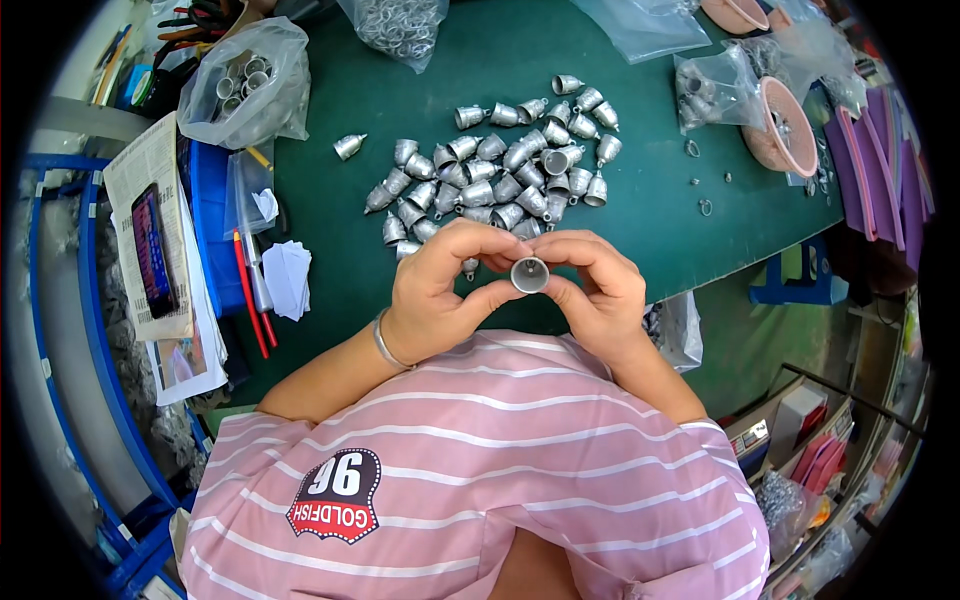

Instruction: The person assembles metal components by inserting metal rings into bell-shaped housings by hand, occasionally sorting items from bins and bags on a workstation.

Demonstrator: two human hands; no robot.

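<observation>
Pink striped shirt fills the lower middle of the frame, closest to the camera. Just above it, at the centre, the left hand and right hand meet around one small metal cup. Each hand is nearly closed, thumb at the cup's near side and forefinger arched over the far side; what the other, curled fingers may hold I cannot tell. The cup's open mouth faces the camera, probably so that its inside can be seen, and the two-sided grip seems meant to steady so small a piece. Beyond the fingertips, a loose heap of like cups lies on the green table, apparently spread within easy reach; one stray cup sits apart at its left. At the frame's left, red pens, paper slips and a lit phone on a newspaper lie to the side, likely to leave the middle for the metal pieces. Farther up, a bag of cups at upper left, a bag of rings at top centre and a pink basket at upper right seem to keep small parts from scattering.
</observation>
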